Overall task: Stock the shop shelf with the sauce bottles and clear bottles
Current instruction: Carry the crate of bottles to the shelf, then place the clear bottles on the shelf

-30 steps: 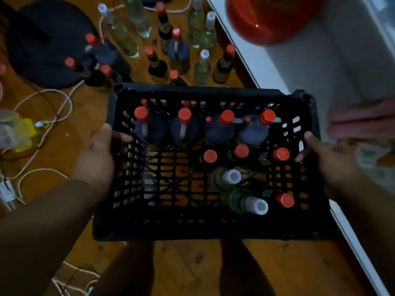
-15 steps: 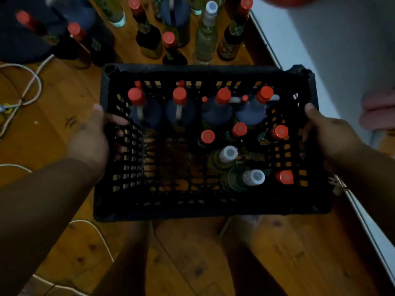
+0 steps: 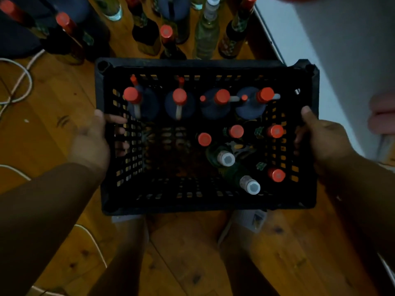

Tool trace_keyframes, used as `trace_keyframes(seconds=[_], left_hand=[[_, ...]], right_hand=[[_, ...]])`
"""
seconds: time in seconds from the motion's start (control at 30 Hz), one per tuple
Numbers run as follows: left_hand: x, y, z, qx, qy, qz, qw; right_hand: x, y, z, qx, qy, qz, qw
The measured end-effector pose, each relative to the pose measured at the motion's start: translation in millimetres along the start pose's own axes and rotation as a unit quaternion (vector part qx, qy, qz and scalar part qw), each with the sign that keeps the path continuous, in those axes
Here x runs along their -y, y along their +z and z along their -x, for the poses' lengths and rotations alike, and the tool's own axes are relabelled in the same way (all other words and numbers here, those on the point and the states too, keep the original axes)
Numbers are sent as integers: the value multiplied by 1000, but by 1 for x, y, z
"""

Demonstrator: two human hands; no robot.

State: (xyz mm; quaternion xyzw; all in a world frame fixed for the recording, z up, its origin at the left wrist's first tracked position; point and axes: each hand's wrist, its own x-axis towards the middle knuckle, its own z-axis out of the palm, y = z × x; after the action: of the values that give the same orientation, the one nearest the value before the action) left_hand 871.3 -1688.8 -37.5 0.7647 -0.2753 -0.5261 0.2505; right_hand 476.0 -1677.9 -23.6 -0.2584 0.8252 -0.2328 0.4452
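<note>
A black plastic crate (image 3: 192,63) sits between my hands above the wooden floor. My left hand (image 3: 92,142) grips its left wall, fingers through the holes. My right hand (image 3: 320,135) grips the right wall. Inside, along the far wall, stand several dark jugs with red caps (image 3: 222,97). Small red-capped sauce bottles (image 3: 236,131) and two white-capped clear bottles (image 3: 226,158) fill the right half. The crate's left near part holds nothing.
More sauce bottles (image 3: 166,39) and clear bottles (image 3: 206,33) stand on the floor beyond the crate. White cables (image 3: 19,82) lie at left. A white shelf unit (image 3: 342,50) runs along the right, with pink items (image 3: 382,114) at its edge. My legs show below.
The crate has come lower and nearer to the floor, and the view has tilted down. The floor bottles have slid toward the top edge of the frame. Both hands keep their grip.
</note>
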Motion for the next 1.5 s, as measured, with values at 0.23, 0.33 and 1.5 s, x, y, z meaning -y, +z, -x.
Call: trace_keyframes(seconds=[0.23, 0.33, 1.5], left_hand=[[-6, -6, 11, 27, 47, -126, 991], [-8, -7, 16, 34, 13, -188, 981], [-49, 148, 94, 222, 253, -708, 621]], right_hand=[[10, -7, 5, 77, 32, 34, 996], [17, -9, 15, 91, 40, 80, 992], [5, 59, 95, 234, -37, 544, 805]])
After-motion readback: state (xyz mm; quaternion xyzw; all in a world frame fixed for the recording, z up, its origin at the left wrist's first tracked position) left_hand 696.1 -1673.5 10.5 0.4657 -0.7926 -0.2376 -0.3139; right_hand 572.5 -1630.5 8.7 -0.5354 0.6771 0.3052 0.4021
